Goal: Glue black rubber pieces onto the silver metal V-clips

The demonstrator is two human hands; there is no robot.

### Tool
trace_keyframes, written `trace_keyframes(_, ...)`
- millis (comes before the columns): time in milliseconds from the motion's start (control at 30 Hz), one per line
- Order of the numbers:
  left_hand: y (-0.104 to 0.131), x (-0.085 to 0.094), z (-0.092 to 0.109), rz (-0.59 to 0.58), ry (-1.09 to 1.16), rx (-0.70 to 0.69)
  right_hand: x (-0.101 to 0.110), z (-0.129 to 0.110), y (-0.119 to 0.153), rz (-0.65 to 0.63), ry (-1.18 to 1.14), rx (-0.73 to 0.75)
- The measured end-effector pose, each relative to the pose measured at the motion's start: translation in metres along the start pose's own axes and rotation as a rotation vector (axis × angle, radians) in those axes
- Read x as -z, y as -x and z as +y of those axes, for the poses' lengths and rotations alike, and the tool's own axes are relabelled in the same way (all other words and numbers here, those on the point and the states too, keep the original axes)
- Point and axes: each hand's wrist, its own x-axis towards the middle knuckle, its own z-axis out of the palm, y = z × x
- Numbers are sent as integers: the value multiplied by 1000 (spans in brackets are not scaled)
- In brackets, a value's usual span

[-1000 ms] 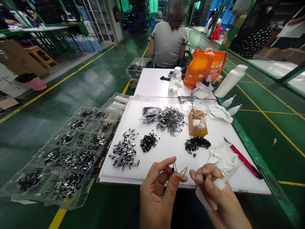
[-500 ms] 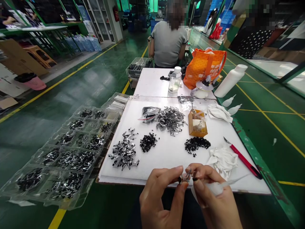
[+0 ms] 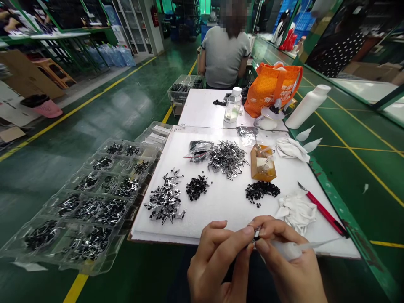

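My left hand (image 3: 221, 256) pinches a small bent metal piece (image 3: 256, 230) between thumb and fingertips, mostly hidden by the fingers. My right hand (image 3: 284, 248) meets it, its thumb and forefinger closed on a tiny black cap (image 3: 256, 238) against the metal piece. Tucked in the same right hand is a translucent squeeze bottle (image 3: 288, 250) with a long thin nozzle pointing right. Beyond the hands lie two heaps of black caps (image 3: 197, 187), a pile of bent metal pieces (image 3: 227, 159), and a pile of metal pieces with black ends (image 3: 166, 200).
A red craft knife (image 3: 325, 213) and crumpled white gloves (image 3: 296, 212) lie on the right of the white table (image 3: 217, 206). Farther back are a yellow box (image 3: 263, 170), a clear bottle (image 3: 232, 107) and an orange bag (image 3: 271, 90). Divided trays (image 3: 104, 235) stand left; a person sits ahead.
My left hand has moved right, bringing the metal piece up to the black cap in my right hand. The fingertips of both hands now meet.
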Motion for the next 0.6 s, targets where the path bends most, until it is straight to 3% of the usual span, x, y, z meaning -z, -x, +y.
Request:
trace_keyframes(300,-2,-2,0,19,-27,-52,1,1,-1,-11,49,117)
trace_keyframes(600,-3,-3,0,34,-12,-54,-3,1,0,1,37,131)
